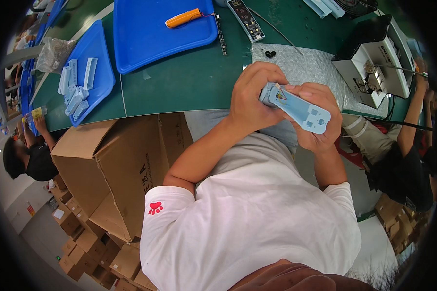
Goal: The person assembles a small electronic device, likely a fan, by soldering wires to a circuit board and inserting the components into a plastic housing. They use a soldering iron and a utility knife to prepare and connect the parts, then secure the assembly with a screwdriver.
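Bubble wrap [308, 65] behind casing [303, 112]

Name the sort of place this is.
Probably a factory assembly floor: a blue tray of light-blue parts on a green workbench, and cardboard boxes piled at lower left.

light-blue housing [308, 115]: part hidden behind fingers [263, 73] | wires [280, 93] inside: too small to trace | far blue tray [150, 46], black cable coil [358, 6]: cut off at far edge | left clear bag [55, 54]: contents indistinct
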A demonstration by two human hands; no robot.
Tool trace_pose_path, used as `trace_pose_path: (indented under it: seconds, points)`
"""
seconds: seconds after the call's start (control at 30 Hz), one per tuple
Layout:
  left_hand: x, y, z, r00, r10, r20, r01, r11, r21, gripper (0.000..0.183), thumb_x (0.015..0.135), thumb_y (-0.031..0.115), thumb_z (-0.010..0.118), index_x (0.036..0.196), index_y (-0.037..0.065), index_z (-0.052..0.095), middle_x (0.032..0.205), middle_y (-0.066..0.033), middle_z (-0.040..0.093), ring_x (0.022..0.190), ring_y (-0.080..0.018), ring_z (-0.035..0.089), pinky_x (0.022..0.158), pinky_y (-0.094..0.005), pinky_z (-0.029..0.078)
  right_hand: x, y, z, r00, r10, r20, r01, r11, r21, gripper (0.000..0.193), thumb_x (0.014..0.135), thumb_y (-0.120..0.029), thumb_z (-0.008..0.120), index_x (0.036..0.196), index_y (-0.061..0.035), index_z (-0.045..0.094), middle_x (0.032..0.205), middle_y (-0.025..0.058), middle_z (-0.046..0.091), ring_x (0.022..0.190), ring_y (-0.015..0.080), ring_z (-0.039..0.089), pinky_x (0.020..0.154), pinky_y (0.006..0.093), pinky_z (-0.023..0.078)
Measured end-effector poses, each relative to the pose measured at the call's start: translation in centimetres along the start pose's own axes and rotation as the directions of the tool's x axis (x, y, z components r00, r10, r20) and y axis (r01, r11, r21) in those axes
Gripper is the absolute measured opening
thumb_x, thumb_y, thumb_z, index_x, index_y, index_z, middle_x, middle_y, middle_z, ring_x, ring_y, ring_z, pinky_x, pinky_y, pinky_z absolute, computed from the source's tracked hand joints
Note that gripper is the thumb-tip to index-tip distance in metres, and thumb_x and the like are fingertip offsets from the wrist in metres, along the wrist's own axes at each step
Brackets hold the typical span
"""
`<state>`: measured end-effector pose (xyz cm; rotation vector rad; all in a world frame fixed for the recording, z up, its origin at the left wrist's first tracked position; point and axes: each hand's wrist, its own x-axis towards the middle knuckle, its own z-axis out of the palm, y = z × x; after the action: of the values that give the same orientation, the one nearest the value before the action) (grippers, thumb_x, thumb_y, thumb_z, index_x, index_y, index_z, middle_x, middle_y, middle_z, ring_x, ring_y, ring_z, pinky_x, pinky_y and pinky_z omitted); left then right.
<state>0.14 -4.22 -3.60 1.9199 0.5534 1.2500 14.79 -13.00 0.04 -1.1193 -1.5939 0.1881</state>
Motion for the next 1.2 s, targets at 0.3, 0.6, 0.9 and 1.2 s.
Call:
trace_pose_path:
  seconds: [0.3, 0.6, 0.9, 1.2]
  points:
    - [-0.5, -0.6, 0.4, 1.000, -0.008, 0.010, 0.008, 1.000, -0.014, 0.048, 0.059, 0.013, 0.093, 0.096, 0.008, 0.062, 0.096, -0.0083, 0.068, 0.087, -0.0287, 0.066, 0.077, -0.0379, 0.052, -0.6, 0.1, 0.3, 1.000, 0.003, -0.009, -0.003, 1.000, -0.015, 0.045, 0.079, 0.000, 0.073, 0.123, -0.0017, 0.062, 0.111, 0.0160, 0.076, 0.092, 0.0315, 0.072, 0.079, 0.0380, 0.057]
    - [-0.5, -0.7, 0.0, 0.998, 0.018, 0.067, -0.016, 1.000, -0.017, 0.048, 0.063, 0.010, 0.092, 0.100, 0.006, 0.062, 0.102, -0.0112, 0.068, 0.092, -0.0270, 0.068, 0.081, -0.0356, 0.054, -1.1, 0.1, 0.3, 1.000, 0.013, -0.005, -0.013, 0.999, -0.033, 0.044, 0.082, -0.004, 0.074, 0.124, -0.0022, 0.061, 0.112, 0.0161, 0.077, 0.088, 0.0294, 0.072, 0.075, 0.0356, 0.055]
    - [-0.4, -0.7, -0.3, 0.996, 0.024, 0.086, -0.023, 1.000, -0.018, 0.046, 0.065, 0.010, 0.091, 0.099, 0.005, 0.061, 0.102, -0.0115, 0.069, 0.090, -0.0273, 0.068, 0.081, -0.0354, 0.053, -0.9, 0.3, 0.7, 1.000, 0.002, 0.009, -0.002, 1.000, -0.025, 0.045, 0.084, -0.009, 0.078, 0.125, -0.0024, 0.060, 0.112, 0.0173, 0.076, 0.089, 0.0294, 0.072, 0.075, 0.0356, 0.055]
    - [-0.4, -0.8, 0.5, 1.000, -0.015, 0.008, 0.016, 1.000, -0.027, 0.049, 0.058, 0.010, 0.091, 0.097, 0.008, 0.061, 0.099, -0.0086, 0.068, 0.089, -0.0296, 0.065, 0.077, -0.0393, 0.052, -0.6, 0.9, 0.6, 1.000, -0.028, 0.009, 0.028, 1.000, -0.006, 0.049, 0.083, -0.012, 0.081, 0.126, -0.0026, 0.060, 0.111, 0.0187, 0.075, 0.091, 0.0312, 0.071, 0.076, 0.0368, 0.055]
